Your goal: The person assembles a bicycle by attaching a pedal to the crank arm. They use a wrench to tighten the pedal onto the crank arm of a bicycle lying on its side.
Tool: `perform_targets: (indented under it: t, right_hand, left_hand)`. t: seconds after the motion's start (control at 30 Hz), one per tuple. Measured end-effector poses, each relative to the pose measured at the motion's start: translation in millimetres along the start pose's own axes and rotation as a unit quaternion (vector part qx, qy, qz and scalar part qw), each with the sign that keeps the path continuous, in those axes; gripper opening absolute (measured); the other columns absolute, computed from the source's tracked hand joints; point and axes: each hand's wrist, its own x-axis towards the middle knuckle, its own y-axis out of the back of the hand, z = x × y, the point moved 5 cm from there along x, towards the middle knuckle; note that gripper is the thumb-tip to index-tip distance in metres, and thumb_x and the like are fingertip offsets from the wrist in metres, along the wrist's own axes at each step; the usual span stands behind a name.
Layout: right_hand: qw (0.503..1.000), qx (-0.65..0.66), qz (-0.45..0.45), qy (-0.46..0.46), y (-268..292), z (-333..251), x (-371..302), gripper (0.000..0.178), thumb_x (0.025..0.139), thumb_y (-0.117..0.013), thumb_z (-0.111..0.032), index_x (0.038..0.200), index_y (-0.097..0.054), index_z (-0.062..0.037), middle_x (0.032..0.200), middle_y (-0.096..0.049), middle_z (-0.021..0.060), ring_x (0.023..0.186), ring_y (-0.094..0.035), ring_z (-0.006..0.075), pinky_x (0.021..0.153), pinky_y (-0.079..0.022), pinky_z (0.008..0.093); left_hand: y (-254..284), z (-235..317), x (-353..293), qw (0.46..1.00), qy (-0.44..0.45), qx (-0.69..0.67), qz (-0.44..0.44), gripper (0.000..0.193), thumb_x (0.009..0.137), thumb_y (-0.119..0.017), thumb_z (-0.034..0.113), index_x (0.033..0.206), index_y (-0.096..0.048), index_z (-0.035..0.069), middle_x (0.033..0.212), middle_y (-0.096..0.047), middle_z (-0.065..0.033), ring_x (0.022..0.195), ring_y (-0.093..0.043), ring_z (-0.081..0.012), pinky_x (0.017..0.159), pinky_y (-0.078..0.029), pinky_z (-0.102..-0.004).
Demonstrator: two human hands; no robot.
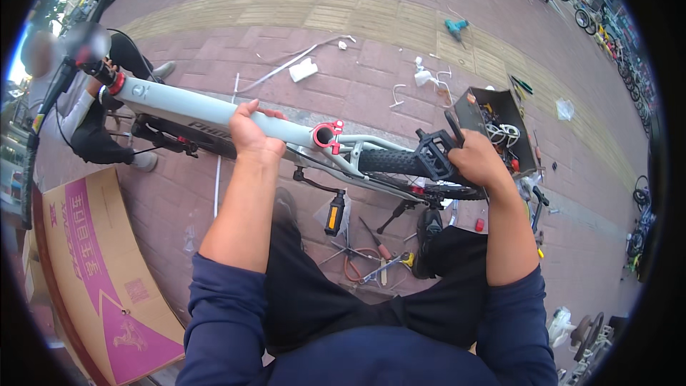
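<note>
A pale grey-blue bicycle frame [193, 106] stretches across in front of me, handlebar at the left and rear wheel at the right. My left hand [256, 132] is closed over its top tube, just ahead of the red seat clamp [327, 136], whose tube opening has no post in it. Above the rear tyre [389, 161], my right hand [477, 161] is a fist at a black platform pedal [434, 156]. A dark bar [454, 129] sticks up by the thumb; how it joins the pedal is hidden. Below the frame hangs another pedal [334, 214] with a yellow reflector.
An open toolbox [525, 129] stands beyond my right hand. Hand tools, including a screwdriver [377, 239], lie between my feet. A teal power drill [455, 27] rests on the paving among packing scraps. At left are a cardboard box [107, 271] and a seated person [100, 129] by the handlebar.
</note>
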Motion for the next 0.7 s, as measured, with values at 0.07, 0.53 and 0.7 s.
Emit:
perform_targets:
  t: [0.07,0.53,0.7]
  right_hand:
    - [1.000,0.004,0.010,0.001,5.0,0.7,1.7,0.022,0.078,-0.062,-0.014,0.088,-0.067,0.0047,0.089,-0.067,0.0310,0.090,-0.064,0.0498,0.078,-0.051,0.0510]
    - [0.977,-0.137,-0.161,0.023,-13.2,12.4,-9.9,0.024,0.077,-0.062,-0.018,0.080,-0.069,0.0053,0.086,-0.067,0.0318,0.086,-0.067,0.0487,0.076,-0.054,0.0516]
    - [0.973,-0.169,-0.152,0.049,-28.3,22.7,-8.2,0.026,0.077,-0.062,-0.019,0.076,-0.072,0.0054,0.085,-0.069,0.0296,0.085,-0.069,0.0474,0.079,-0.056,0.0501]
  left_hand:
    - [-4.5,-9.7,-0.9,1.000,0.011,-0.016,0.003,0.018,0.084,-0.064,0.020,0.090,-0.051,0.009,0.077,-0.056,-0.0074,0.071,-0.058,-0.0259,0.075,-0.051,-0.0487]
    - [49.9,-55.6,-90.3,0.984,0.048,0.010,-0.174,0.014,0.087,-0.060,0.014,0.097,-0.055,0.005,0.088,-0.062,-0.0117,0.095,-0.062,-0.0310,0.100,-0.047,-0.0530]
    - [65.8,-51.4,-83.8,0.929,-0.035,0.181,-0.321,0.032,0.080,-0.059,0.000,0.112,-0.061,-0.001,0.105,-0.068,-0.0142,0.109,-0.064,-0.0324,0.105,-0.048,-0.0487]
